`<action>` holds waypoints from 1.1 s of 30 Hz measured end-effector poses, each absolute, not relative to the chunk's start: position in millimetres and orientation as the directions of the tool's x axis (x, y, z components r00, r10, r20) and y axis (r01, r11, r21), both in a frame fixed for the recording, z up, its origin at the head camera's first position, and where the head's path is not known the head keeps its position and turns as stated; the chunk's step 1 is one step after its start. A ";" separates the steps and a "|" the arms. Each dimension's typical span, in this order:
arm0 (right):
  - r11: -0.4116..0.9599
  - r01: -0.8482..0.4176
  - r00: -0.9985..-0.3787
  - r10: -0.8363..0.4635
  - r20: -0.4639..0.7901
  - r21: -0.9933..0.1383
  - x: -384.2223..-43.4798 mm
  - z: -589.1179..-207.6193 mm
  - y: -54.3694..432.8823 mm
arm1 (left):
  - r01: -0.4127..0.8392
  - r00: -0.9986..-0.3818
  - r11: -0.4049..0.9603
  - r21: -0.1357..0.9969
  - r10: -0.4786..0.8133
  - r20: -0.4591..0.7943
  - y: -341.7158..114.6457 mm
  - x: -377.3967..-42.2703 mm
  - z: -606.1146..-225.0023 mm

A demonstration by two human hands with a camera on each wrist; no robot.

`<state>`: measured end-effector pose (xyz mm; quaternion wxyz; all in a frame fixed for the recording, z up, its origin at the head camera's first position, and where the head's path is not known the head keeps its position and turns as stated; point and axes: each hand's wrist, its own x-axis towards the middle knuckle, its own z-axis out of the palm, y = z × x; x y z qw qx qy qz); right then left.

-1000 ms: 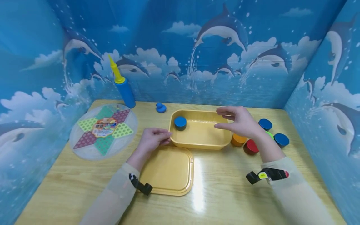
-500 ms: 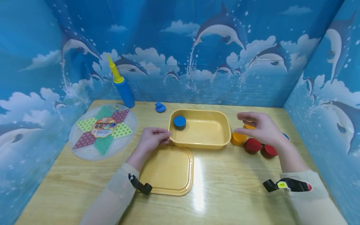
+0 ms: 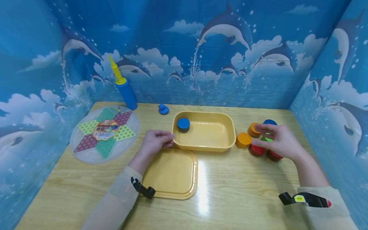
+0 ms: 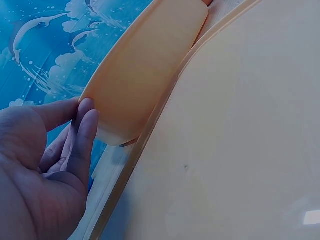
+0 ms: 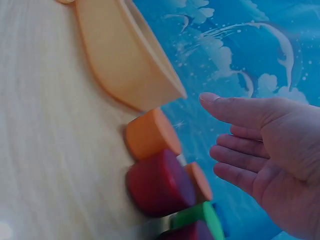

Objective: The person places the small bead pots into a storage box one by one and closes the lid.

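My left hand pinches the left rim of a yellow plastic box between thumb and fingers; the left wrist view shows the fingertips at that edge. Inside the box, near its left end, lies one blue round block. To the right, my right hand hovers with relaxed, spread fingers over a cluster of round blocks, gripping nothing. The cluster includes an orange block, another orange one, a red block, a second red one, a green one and a blue one, partly hidden by the hand.
A flat yellow lid lies in front of the box. At the left are a clear round star-patterned game board and a blue pump with a yellow nozzle. A blue rubber duck stands behind. Dolphin-print curtains border the table.
My right hand has moved right, from above the box's right end to over the cluster of blocks. The left hand stays at the box rim.
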<state>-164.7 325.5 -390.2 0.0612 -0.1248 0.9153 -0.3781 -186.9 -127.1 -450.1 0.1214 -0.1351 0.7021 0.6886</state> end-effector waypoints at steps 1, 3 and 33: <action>0.683 -0.179 -0.962 -0.272 -0.018 -0.708 -164.5 -393.0 325.6 | -0.357 -0.934 0.016 0.934 -0.025 -0.357 -127.5 -186.8 -449.9; 0.680 -0.175 -0.962 -0.271 -0.022 -0.713 -165.0 -399.3 325.2 | -0.355 -0.935 0.021 0.935 -0.030 -0.354 -128.2 -186.6 -449.7; 0.769 -0.201 -0.914 -0.371 -0.166 -0.607 -195.8 -422.7 306.9 | -0.339 -0.940 0.015 0.941 -0.046 -0.338 -125.2 -186.3 -452.8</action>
